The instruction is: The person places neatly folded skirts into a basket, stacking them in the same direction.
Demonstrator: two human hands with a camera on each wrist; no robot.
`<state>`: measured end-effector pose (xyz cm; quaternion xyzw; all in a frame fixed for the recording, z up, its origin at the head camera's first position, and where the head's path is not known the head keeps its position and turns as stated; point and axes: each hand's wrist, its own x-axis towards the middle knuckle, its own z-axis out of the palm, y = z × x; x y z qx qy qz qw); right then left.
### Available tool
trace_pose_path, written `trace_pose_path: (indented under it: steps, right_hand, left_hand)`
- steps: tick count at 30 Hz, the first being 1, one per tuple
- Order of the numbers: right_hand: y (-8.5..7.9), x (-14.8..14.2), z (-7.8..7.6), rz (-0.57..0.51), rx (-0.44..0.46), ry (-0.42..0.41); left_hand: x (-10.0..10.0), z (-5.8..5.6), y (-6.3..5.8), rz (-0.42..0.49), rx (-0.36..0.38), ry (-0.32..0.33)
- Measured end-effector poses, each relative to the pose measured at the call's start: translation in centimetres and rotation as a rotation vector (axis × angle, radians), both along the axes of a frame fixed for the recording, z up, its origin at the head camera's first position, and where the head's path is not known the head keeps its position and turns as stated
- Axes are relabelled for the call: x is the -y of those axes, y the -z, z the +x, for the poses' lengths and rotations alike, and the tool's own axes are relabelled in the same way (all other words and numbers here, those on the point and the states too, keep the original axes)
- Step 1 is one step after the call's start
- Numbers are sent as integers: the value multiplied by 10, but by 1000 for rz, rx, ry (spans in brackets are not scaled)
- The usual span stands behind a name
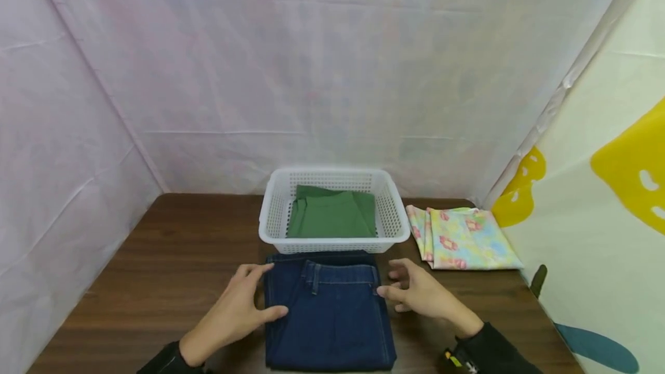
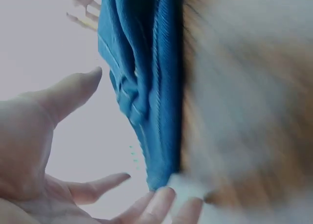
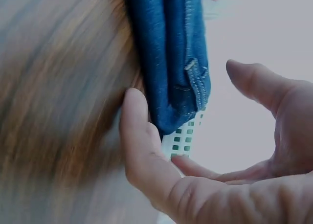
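Folded dark-blue jeans (image 1: 332, 322) lie on the table in front of the basket, waistband toward the far side. My left hand (image 1: 236, 305) is at their left edge, thumb spread over the denim and fingers apart. At the right edge is my right hand (image 1: 418, 290), its thumb near the waistband and its fingers loosely bent beside the fold. In the left wrist view the jeans' layered side (image 2: 156, 87) stands between thumb and fingertips. The right wrist view shows the stitched waistband edge (image 3: 193, 87), with a fingertip close to the bottom layer. Neither hand grips the cloth.
Beyond the jeans stands a white perforated plastic basket (image 1: 335, 242) holding folded green cloth (image 1: 332, 215). A folded floral cloth (image 1: 470, 238) lies to the basket's right. The brown wooden table (image 1: 197, 258) meets pale fabric walls (image 1: 312, 74) at the back and sides.
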<state>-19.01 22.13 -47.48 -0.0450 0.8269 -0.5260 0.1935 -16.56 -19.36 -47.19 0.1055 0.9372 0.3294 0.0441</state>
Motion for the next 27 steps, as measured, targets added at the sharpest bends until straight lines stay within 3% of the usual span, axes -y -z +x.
trace_pose_path:
  steps: [4, 7, 12, 15, 21, 27]
  right_hand:
    - [-4, -10, 1, -132, 172, 36]
    - [-5, -15, 1, -188, 251, 20]
    - [-3, -12, -1, -258, 317, 4]
    - [-1, -9, -3, -275, 326, -1]
    - [2, -2, -7, -252, 335, -13]
    - [3, 10, -10, -241, 337, -29]
  left_hand:
    - [18, 0, 2, 26, 85, -70]
    - [22, -1, 3, 130, 171, -87]
    - [17, -4, 0, 353, 370, -117]
    - [12, -7, -2, 420, 444, -125]
    - [4, -7, -3, 488, 505, -121]
    - [-5, -17, 8, 459, 520, 0]
